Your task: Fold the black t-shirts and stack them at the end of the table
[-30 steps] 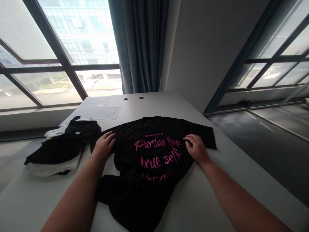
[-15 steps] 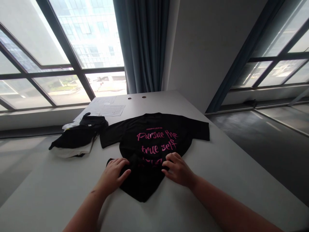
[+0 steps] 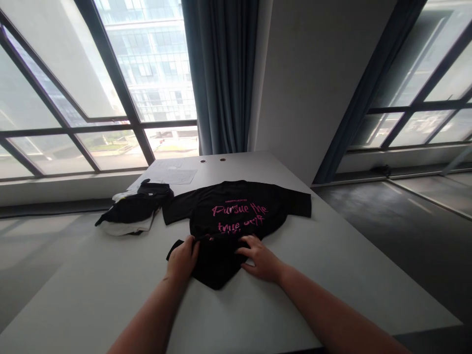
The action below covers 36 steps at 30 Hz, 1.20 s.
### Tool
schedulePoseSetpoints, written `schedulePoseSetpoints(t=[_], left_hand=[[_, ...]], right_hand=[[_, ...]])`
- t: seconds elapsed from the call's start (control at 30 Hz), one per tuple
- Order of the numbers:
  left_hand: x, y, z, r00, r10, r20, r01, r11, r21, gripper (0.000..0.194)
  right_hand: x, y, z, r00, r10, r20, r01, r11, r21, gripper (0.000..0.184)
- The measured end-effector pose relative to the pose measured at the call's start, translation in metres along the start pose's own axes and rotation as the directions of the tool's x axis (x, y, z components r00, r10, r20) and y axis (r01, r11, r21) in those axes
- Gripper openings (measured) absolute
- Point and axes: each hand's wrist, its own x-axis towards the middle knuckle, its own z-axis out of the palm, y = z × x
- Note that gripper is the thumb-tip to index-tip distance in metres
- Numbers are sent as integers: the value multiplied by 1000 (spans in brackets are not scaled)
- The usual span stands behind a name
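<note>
A black T-shirt (image 3: 236, 216) with pink lettering lies spread on the white table (image 3: 332, 275), sleeves out to both sides. Its lower part is bunched up toward me and covers the bottom lines of the print. My left hand (image 3: 183, 259) rests on the left of that bunched hem with its fingers curled into the cloth. My right hand (image 3: 260, 258) lies on the right of the hem, fingers bent and pressing on the fabric.
A pile of black and white clothes (image 3: 132, 214) sits to the left of the shirt. Sheets of paper (image 3: 173, 175) lie at the far end of the table near two round cable holes (image 3: 213, 160). Windows and a curtain (image 3: 221, 73) stand behind.
Both hands came from the shirt's sleeves down to its hem. The hem is now pushed up over the lower print. The view has pulled back.
</note>
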Motion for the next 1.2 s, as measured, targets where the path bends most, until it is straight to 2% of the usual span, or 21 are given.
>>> schedulePoseSetpoints(t=[0.07, 0.17, 0.23, 0.3, 0.4, 0.47, 0.57, 0.63, 0.73, 0.8, 0.87, 0.93, 0.97, 1.03, 1.07, 1.1, 1.13, 1.2], left_hand=[[1, -2, -1, 997, -71, -10, 71, 997, 16, 27], [-2, -6, -2, 993, -112, -36, 111, 993, -27, 28], [-7, -10, -2, 993, -75, -89, 67, 994, -88, 30], [-14, -17, -2, 990, 7, -141, -28, 989, -143, 37], [-24, -27, 0, 982, 128, -135, -149, 977, -156, 47], [-29, -32, -1, 979, 171, -110, -185, 974, -130, 38], [-32, -34, -4, 972, 202, -117, -215, 970, -115, 16], [-31, -33, -6, 967, 212, -140, -233, 960, -155, 20], [-28, -34, -6, 983, 124, -137, -158, 948, -276, 33], [-26, -35, -8, 993, -1, -121, -45, 925, -378, 41], [-24, -38, -14, 987, -129, -99, 62, 860, -507, 45], [-24, -41, -22, 972, -236, -6, 175, 737, -653, 46], [-26, -43, -27, 960, -269, 82, 245, 657, -713, 47], [-31, -46, -34, 922, -250, 295, 384, 516, -766, 50], [-35, -49, -37, 896, -202, 395, 442, 480, -758, 52], [-39, -51, -39, 866, -145, 479, 484, 482, -730, 53], [-43, -54, -40, 831, -98, 548, 511, 523, -682, 54], [-51, -59, -41, 760, -63, 647, 510, 676, -532, 53]], right_hand=[[0, 0, 2, 1000, -24, 15, 24, 1000, -16, 37], [1, -1, 3, 998, -54, -37, 53, 998, -27, 19], [1, -3, 2, 993, -93, -76, 94, 996, 7, 19], [0, -4, -1, 986, -114, -119, 124, 989, 76, 21], [-7, -7, -4, 975, -83, -205, 113, 983, 142, 20], [-14, -8, -5, 968, -33, -250, 70, 987, 141, 18], [-24, -10, -5, 971, 32, -237, 8, 986, 166, 16], [-28, -10, -5, 976, 44, -215, -3, 982, 187, 17], [-30, -5, -6, 971, 76, -227, -34, 982, 185, 17], [-30, 0, -8, 968, 110, -227, -69, 981, 181, 15], [-32, 7, -12, 961, 152, -231, -110, 977, 184, 12], [-36, 14, -19, 941, 202, -271, -147, 967, 210, 10], [-40, 17, -22, 925, 229, -302, -160, 959, 236, 10], [-50, 24, -30, 896, 273, -351, -168, 939, 302, 11], [-56, 27, -34, 888, 288, -358, -166, 928, 334, 11], [-62, 30, -37, 888, 299, -350, -166, 917, 362, 10], [-69, 34, -40, 893, 308, -328, -170, 906, 387, 10], [-82, 39, -45, 905, 333, -263, -200, 882, 427, 21]])
